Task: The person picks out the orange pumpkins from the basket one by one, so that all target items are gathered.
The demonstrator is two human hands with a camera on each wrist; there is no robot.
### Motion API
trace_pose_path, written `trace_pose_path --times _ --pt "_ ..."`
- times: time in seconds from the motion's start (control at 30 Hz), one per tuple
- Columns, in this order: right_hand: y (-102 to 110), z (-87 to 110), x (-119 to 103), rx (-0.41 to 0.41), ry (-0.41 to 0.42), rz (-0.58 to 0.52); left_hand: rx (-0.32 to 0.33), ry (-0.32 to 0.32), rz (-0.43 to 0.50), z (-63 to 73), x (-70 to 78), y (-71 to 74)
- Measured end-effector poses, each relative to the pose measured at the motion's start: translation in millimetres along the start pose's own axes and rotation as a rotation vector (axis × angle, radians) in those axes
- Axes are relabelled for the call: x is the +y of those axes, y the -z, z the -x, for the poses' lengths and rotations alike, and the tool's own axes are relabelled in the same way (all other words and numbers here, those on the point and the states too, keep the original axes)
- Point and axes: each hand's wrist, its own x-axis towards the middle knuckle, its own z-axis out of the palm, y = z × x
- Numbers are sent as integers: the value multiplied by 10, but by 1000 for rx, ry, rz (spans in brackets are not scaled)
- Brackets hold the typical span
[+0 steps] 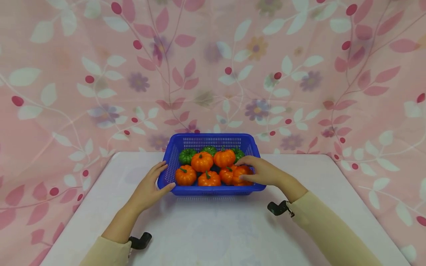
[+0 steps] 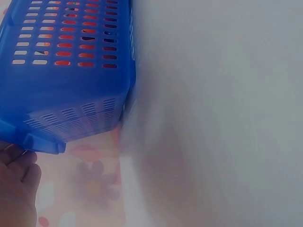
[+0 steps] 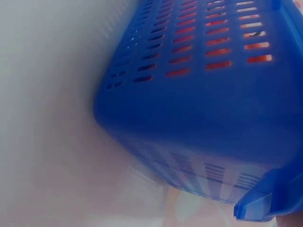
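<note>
Blue perforated basket [image 1: 247, 143] standing on white table [image 1: 213, 229], near far edge, before pink floral curtain [image 1: 66, 74]; filled with small orange pumpkins [image 1: 201, 162] in front and green pumpkins [image 1: 186, 156] toward back. Left hand [image 1: 150, 186] against basket's left near corner; fingers straight and relaxed along the side wall, thumb on the front rim; nothing pinched. Right hand [image 1: 261, 170] reaching over right rim; fingers curled on the rightmost orange pumpkin [image 1: 242, 175], thumb below, fingertips above; grip probably closed round it, though contact partly hidden by the hand. Left wrist view: basket wall [image 2: 71, 61] close up, orange showing through slots, fingertips [image 2: 19, 165] just under the rim corner. Right wrist view: only basket wall [image 3: 199, 94] and rim; blurred, fingers unseen.
</note>
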Motion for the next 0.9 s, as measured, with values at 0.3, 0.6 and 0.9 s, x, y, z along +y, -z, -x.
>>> trace_pose_path --times 0.3,0.6,0.9 --pt "20 -82 17 -94 -93 3 6 3 -6 5 32 14" --pt "88 -150 119 -153 -128 -37 -16 14 -30 14 47 12" --pt "127 -105 66 -73 -122 -134 -17 23 -35 33 38 0"
